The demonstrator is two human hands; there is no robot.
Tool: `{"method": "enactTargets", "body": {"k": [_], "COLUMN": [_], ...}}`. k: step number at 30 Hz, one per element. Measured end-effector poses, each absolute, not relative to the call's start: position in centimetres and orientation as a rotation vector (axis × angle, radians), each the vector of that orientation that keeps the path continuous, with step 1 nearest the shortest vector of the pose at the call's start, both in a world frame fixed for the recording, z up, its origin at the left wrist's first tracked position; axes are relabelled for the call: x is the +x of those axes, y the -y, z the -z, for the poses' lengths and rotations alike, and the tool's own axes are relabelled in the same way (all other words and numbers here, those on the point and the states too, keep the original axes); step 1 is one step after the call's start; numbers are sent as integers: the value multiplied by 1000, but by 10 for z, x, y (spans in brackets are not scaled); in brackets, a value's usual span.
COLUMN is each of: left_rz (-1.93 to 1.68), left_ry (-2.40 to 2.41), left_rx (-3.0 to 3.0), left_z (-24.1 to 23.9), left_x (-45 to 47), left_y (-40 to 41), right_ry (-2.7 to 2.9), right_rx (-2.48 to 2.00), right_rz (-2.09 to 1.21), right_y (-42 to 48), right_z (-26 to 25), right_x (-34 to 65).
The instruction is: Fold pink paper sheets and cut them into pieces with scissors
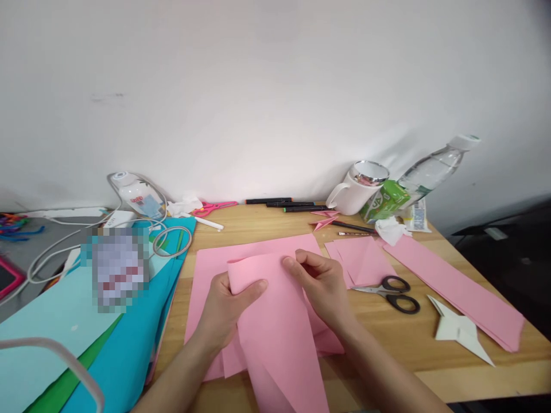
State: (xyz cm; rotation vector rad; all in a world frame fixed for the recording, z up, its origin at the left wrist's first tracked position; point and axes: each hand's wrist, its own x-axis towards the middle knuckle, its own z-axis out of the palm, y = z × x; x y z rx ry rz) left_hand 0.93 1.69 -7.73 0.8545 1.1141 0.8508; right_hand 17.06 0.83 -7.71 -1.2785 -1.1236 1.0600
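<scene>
Both my hands hold a pink paper sheet (275,327) that is being curled over above the wooden table (430,338). My left hand (226,310) grips its left rolled edge, thumb on top. My right hand (322,284) pinches the sheet's upper edge with closed fingers. Under it lies a larger flat pink sheet (210,264).
Black-handled scissors (394,292) lie right of my right hand, beside pink paper pieces (365,261), long pink strips (456,287) and a white folded paper shape (460,330). Behind stand a white mug (357,192), a green carton (385,201), a tilted water bottle (434,169), markers (288,203) and pink scissors (210,207). Blue and green sheets (107,344) and cables (64,241) lie left.
</scene>
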Motion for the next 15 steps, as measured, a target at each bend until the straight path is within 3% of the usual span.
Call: {"method": "enactTargets", "body": {"k": [15], "left_rz": [-889], "left_ry": [-1166], "left_rx": [823], "left_z": [77], "left_x": [15], "left_y": [-15], "right_ry": [1151], "right_rx": [-1346], "right_rz": [-1002], "right_y": [-8], "right_z": [74], "right_x": [170]}}
